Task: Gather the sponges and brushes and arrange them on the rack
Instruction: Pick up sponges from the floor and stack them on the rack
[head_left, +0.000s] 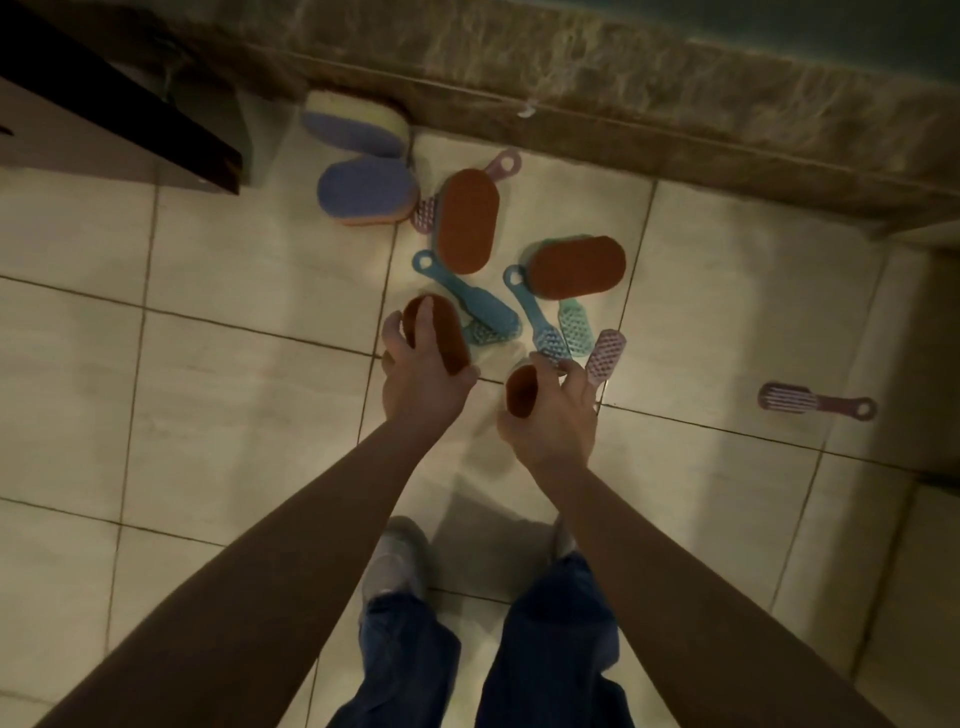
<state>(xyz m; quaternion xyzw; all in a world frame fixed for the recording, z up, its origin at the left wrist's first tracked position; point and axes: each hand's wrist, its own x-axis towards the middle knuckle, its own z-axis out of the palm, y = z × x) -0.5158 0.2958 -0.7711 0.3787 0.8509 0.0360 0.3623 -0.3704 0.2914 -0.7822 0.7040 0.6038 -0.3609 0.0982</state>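
A brown sponge (467, 221) covers the middle of a pink brush (506, 162), leaving its loop and bristle tip. The dark sponge (441, 330) gripped by the left hand (421, 384) hides part of a mint-green brush (480, 335). The right hand (553, 421) covers much of the small sponge (521, 395) it holds.

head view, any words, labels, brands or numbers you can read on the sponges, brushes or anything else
No readable text anywhere.
Sponges, including those held in the left hand and right hand: plain, no print.
Brushes: any moulded mark on the handles is too small and dim to read.
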